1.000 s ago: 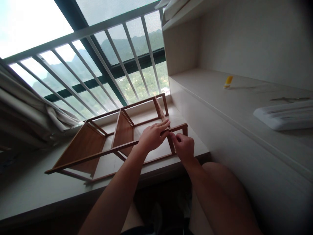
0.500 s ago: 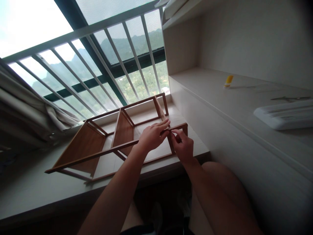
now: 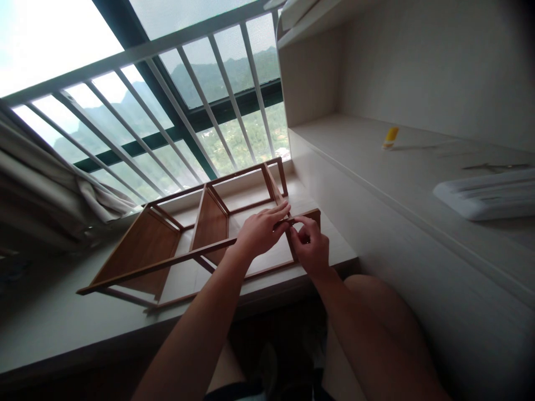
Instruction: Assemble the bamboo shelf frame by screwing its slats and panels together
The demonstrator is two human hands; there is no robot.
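A brown wooden shelf rack (image 3: 167, 263) lies on its side on the pale window ledge, its panels standing upright between long rails. My left hand (image 3: 259, 229) grips the near upper rail close to the rack's right end, fingers stretched over the wood and thumb below. Right beside it, my right hand (image 3: 311, 245) is closed in a pinch at the joint where the end crosspiece meets that rail. Whatever sits between those fingertips is too small to make out. The rail's short end sticks out past both hands.
White railing bars (image 3: 225, 72) and a window stand behind the rack. A curtain (image 3: 92, 192) hangs at left. On the raised shelf (image 3: 355, 142) at right are a yellow-and-white tube (image 3: 390, 137), a thin dark tool (image 3: 493, 167) and a white foam-like block (image 3: 485, 196).
My right hand has shifted very slightly left, its fingers turning a little at the joint. The left hand and the rack hold still.
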